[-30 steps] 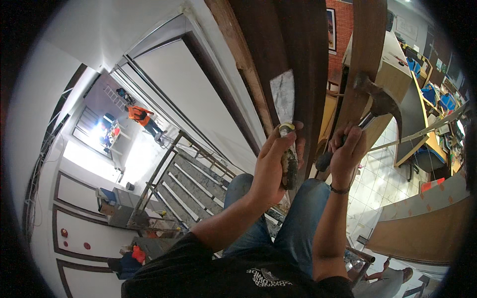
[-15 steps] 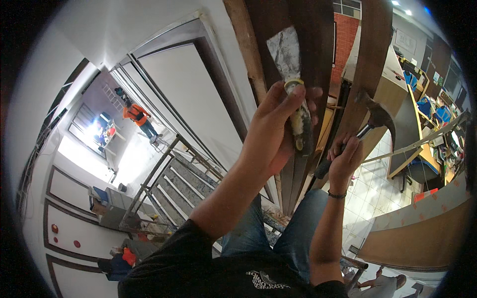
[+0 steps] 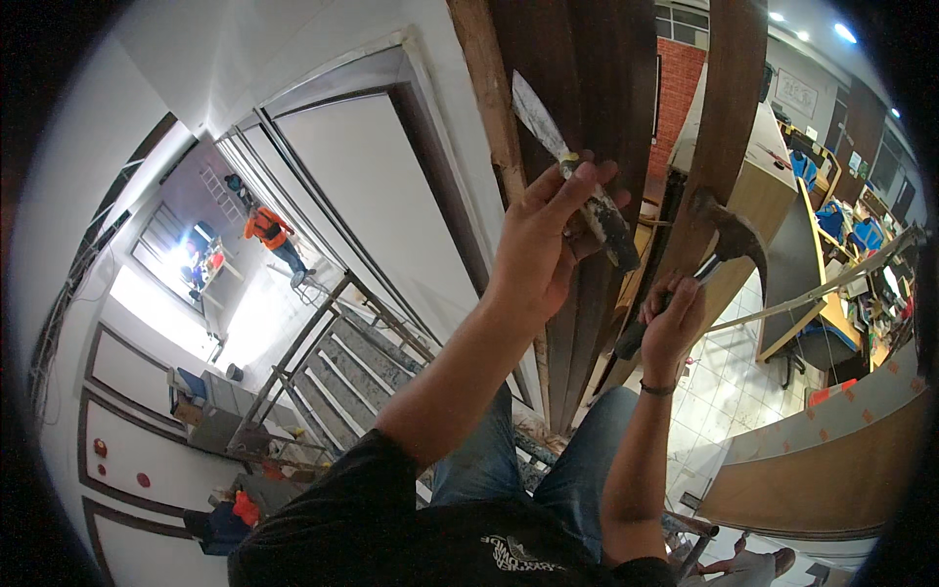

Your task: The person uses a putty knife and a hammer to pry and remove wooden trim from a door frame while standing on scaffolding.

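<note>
My left hand is closed round the worn handle of a putty knife. Its pale, smeared blade points up and left, in front of dark brown wood panels; the blade tip is close to the rough wooden edge at their left. Lower and to the right, my right hand grips a claw hammer by its dark handle, with the metal head up and the claw curving right. A separate brown wooden post stands behind the hammer head. The two tools are apart.
Below me is scaffolding with a slatted platform and metal rails. A person in an orange vest stands far left on the floor below; another person is at the lower right. Cluttered desks stand at the right, beside a long thin bar.
The putty knife has turned: its blade has swung left and now shows narrower, while its handle end has moved right and up. The hammer has shifted slightly left.
</note>
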### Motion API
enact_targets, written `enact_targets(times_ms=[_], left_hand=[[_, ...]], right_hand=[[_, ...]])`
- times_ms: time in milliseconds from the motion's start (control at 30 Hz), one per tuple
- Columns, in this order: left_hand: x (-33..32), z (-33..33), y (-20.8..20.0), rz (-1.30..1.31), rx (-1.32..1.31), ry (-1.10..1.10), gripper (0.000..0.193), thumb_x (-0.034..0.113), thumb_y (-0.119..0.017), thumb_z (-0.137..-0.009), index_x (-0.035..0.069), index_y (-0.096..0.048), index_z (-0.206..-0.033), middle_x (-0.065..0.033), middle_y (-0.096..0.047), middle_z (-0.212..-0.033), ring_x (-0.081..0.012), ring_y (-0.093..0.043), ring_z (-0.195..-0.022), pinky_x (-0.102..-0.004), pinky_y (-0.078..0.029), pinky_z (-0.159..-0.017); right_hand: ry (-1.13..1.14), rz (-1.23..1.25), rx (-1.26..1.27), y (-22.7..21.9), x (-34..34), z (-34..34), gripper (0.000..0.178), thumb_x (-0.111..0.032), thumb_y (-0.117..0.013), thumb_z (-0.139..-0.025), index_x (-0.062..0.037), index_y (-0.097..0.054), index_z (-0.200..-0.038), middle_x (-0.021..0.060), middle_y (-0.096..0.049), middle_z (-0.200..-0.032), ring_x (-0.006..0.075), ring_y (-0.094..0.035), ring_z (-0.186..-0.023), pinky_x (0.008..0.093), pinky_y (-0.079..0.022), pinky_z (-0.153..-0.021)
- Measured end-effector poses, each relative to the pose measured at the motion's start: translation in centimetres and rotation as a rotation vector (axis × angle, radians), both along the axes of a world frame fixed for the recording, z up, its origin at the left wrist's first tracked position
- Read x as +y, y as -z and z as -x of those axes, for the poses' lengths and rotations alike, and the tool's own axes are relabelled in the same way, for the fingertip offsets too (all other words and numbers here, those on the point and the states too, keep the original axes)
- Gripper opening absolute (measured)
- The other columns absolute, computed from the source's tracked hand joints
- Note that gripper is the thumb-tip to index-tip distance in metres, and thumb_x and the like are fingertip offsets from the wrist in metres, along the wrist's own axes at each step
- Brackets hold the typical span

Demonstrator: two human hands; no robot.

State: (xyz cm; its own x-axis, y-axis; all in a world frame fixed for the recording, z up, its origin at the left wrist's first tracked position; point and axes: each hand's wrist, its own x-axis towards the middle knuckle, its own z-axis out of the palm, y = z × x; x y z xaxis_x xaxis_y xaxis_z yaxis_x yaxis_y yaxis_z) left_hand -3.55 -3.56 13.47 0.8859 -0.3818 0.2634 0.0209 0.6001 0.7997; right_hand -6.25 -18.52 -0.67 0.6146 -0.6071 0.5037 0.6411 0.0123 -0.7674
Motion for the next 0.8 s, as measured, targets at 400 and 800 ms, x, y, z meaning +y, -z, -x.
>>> enact_targets(times_ms=[400,800], left_hand=[[-0.6,-0.3,-0.4,0.077,-0.039,0.028,0.028,0.026,-0.059,-0.092,0.004,-0.051,-0.108,-0.0113,-0.062,-0.109,-0.0238,-0.063,-0.101,-0.0373,-0.059,-0.078],[-2.0,-1.3,-1.4,0.080,-0.032,0.002,0.032,0.034,-0.060,-0.091,0.004,-0.056,-0.103,-0.0107,-0.063,-0.104,-0.0215,-0.064,-0.097,-0.0325,-0.058,-0.075]], right_hand=[[0.014,0.026,0.031,-0.8,0.4,0.4,0.039,-0.044,-0.033,-0.101,-0.0091,-0.039,-0.084,0.0012,-0.040,-0.063,0.0079,-0.036,-0.045,0.0238,-0.031,-0.040],[0.023,0.017,0.092,-0.6,0.1,0.6,0.040,-0.043,-0.032,-0.101,-0.0100,-0.037,-0.079,0.0010,-0.037,-0.059,0.0086,-0.035,-0.044,0.0245,-0.031,-0.041]])
